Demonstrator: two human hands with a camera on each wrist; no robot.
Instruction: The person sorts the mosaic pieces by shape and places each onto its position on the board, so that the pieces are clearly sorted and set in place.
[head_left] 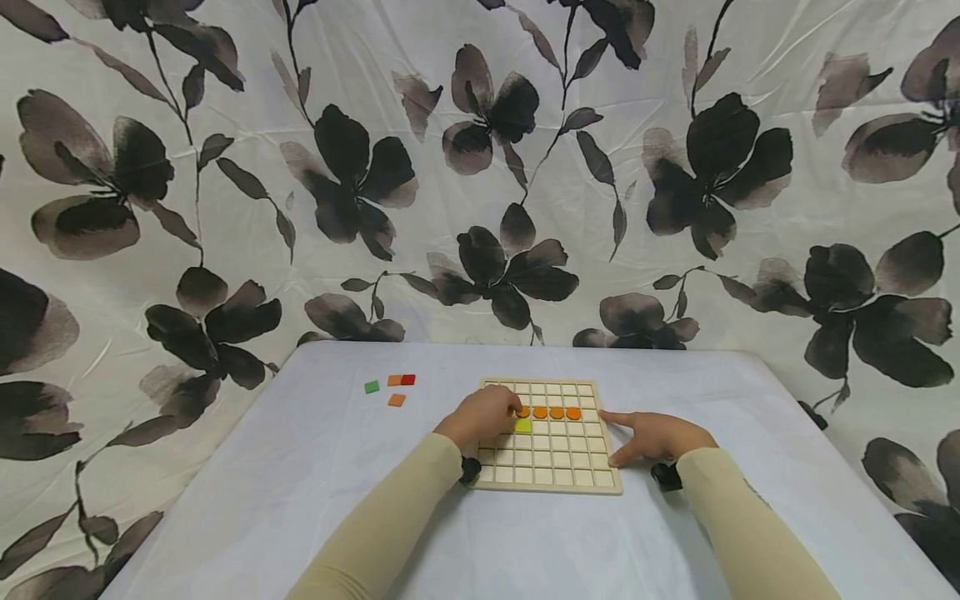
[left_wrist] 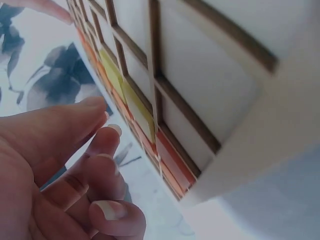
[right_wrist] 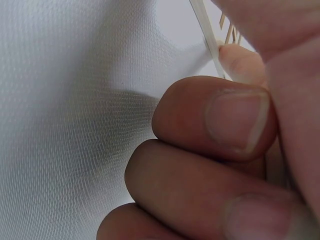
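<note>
Tabletop (head_left: 525,542): board (head_left: 542,457) under left fingers (head_left: 512,401), against right fingers (head_left: 621,418).

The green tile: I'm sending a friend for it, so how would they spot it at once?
On the white-covered table, look left of the wooden grid board to a few small loose tiles. The green tile is the leftmost there, and the only green one; its neighbours are orange and red.

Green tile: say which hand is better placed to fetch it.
Probably the left hand: it is nearer the green tile, while the right hand touches the right edge of the board.
</note>
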